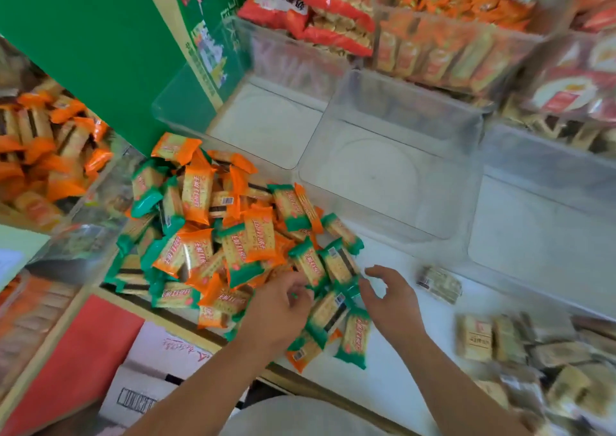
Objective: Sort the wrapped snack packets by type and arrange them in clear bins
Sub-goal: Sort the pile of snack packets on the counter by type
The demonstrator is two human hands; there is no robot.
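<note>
Head view: the sorting has, by my reading, barely started. The mixed pile of snack packets (213,235) lies on the white counter (400,352), just in front of three clear bins, the left bin (266,122), the middle bin (383,175) and the right bin (550,229), and none of the three holds a packet yet. Nearly all the work is left: splitting the pile by colour, then laying each kind in its own bin.

The pile mixes orange packets (196,192) and green packets (308,264), small flat pillow wraps with crimped ends, thrown together at all angles. A loose group of green ones sits at the near edge, between the hands (perhaps the first sorted batch). Beige packets (473,339) lie apart on the right, badly blurred.

The left hand (280,305) rests on the pile's near edge with its fingers curled down; whether they clamp a packet I cannot tell. The right hand (390,299) hovers just beside the green group, fingers curved and apart, thumb away from forefinger, holding nothing
</note>
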